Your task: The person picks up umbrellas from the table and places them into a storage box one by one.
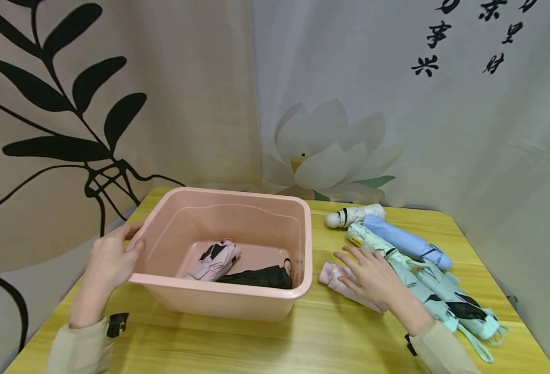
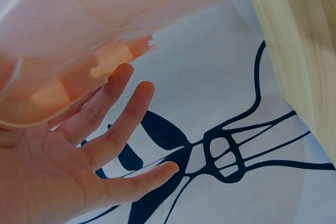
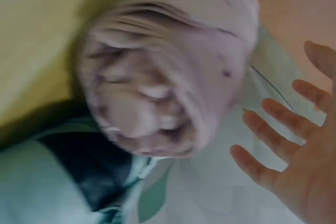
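A pink plastic bin [image 1: 228, 304] stands on the table. My left hand [image 1: 113, 254] holds its left rim, the thumb over the edge; in the left wrist view several fingers [image 2: 118, 129] spread out straight beneath the rim. Inside the bin lie a lilac folded umbrella [image 1: 216, 262] and a black one [image 1: 258, 277]. On the right, my right hand [image 1: 368, 275] hovers over another lilac folded umbrella [image 1: 333, 275], fingers spread. The right wrist view shows this umbrella's bunched end [image 3: 157, 77] beside the outstretched fingers [image 3: 270, 132].
Right of my right hand lies a row of folded umbrellas: a white one [image 1: 361, 214], a blue one [image 1: 403, 241], a pale green one [image 1: 373, 240] and light teal ones [image 1: 462, 304] with wrist straps. A printed curtain [image 1: 200, 104] hangs behind the wooden table [image 1: 209, 343].
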`<state>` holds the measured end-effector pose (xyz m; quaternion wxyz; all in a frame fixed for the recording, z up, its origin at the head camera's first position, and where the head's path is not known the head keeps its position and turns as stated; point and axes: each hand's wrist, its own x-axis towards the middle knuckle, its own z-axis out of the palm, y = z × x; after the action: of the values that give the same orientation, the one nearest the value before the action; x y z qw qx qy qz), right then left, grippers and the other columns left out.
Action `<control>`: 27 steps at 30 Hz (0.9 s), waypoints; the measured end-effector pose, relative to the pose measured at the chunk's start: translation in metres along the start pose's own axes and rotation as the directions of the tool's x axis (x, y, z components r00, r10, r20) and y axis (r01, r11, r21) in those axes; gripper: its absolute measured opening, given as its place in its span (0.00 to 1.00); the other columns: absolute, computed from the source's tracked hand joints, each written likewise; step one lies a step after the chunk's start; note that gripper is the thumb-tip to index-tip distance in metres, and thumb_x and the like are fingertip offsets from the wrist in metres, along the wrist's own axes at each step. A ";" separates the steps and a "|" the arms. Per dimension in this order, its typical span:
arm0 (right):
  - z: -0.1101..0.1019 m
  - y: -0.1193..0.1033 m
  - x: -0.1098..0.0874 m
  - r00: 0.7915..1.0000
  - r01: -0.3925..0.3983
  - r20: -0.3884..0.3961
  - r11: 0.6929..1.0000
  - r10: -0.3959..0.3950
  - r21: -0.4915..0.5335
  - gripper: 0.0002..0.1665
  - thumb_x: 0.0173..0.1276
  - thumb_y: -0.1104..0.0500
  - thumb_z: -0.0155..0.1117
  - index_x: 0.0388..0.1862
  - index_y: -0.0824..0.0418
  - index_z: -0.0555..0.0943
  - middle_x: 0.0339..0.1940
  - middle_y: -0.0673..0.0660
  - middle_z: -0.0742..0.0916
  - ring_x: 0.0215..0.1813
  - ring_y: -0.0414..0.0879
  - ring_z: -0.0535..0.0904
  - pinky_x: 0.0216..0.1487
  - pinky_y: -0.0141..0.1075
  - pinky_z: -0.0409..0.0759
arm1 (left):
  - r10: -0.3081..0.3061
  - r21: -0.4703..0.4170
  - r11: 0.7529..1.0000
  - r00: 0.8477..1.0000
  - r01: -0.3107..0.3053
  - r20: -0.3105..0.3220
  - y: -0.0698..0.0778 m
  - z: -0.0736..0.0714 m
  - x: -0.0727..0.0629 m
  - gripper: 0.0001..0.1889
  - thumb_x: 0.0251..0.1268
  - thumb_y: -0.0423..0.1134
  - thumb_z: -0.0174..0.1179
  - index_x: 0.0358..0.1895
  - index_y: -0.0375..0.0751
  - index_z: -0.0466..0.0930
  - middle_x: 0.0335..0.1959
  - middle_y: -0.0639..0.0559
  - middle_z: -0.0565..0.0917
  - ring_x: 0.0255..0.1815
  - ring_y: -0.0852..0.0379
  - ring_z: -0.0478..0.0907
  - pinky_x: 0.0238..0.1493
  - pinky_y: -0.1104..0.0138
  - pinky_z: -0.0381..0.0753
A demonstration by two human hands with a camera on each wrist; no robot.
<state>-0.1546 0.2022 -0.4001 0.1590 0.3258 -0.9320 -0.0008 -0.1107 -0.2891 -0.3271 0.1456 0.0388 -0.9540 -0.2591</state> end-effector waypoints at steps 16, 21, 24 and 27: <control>0.024 0.005 -0.025 0.994 -0.055 0.094 0.995 0.047 0.078 0.39 0.56 0.41 0.68 0.65 0.50 0.72 0.60 0.62 0.78 0.57 0.60 0.77 0.51 0.59 0.77 | -0.002 0.005 1.000 1.000 0.002 -0.011 0.002 0.000 -0.002 0.22 0.71 0.40 0.46 0.62 0.29 0.69 0.54 0.27 0.76 0.55 0.27 0.69 0.50 0.38 0.69; 0.027 0.006 -0.027 0.992 -0.056 0.117 0.995 0.046 0.082 0.40 0.53 0.41 0.70 0.65 0.49 0.72 0.56 0.59 0.79 0.53 0.56 0.79 0.45 0.53 0.81 | -0.008 0.005 1.000 1.000 0.008 -0.010 0.002 0.000 -0.002 0.22 0.71 0.40 0.46 0.62 0.30 0.69 0.55 0.28 0.76 0.55 0.28 0.69 0.50 0.38 0.69; 0.029 0.006 -0.028 0.990 -0.062 0.128 0.994 0.051 0.089 0.41 0.53 0.41 0.71 0.65 0.50 0.72 0.54 0.58 0.80 0.49 0.53 0.79 0.40 0.49 0.81 | -0.007 0.003 1.000 1.000 0.007 -0.011 0.002 0.000 -0.003 0.22 0.71 0.40 0.46 0.62 0.29 0.69 0.54 0.27 0.76 0.55 0.28 0.69 0.50 0.38 0.69; 0.030 0.007 -0.029 0.990 -0.066 0.132 0.994 0.054 0.092 0.41 0.53 0.41 0.71 0.65 0.51 0.72 0.52 0.57 0.80 0.46 0.52 0.80 0.37 0.45 0.80 | -0.007 0.005 1.000 1.000 0.007 -0.010 0.001 0.000 -0.002 0.22 0.71 0.40 0.46 0.62 0.29 0.69 0.54 0.27 0.76 0.55 0.27 0.69 0.50 0.38 0.69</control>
<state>-0.1466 0.2220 -0.4364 0.0824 0.3041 -0.9487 0.0276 -0.1088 -0.2877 -0.3269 0.1494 0.0439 -0.9538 -0.2569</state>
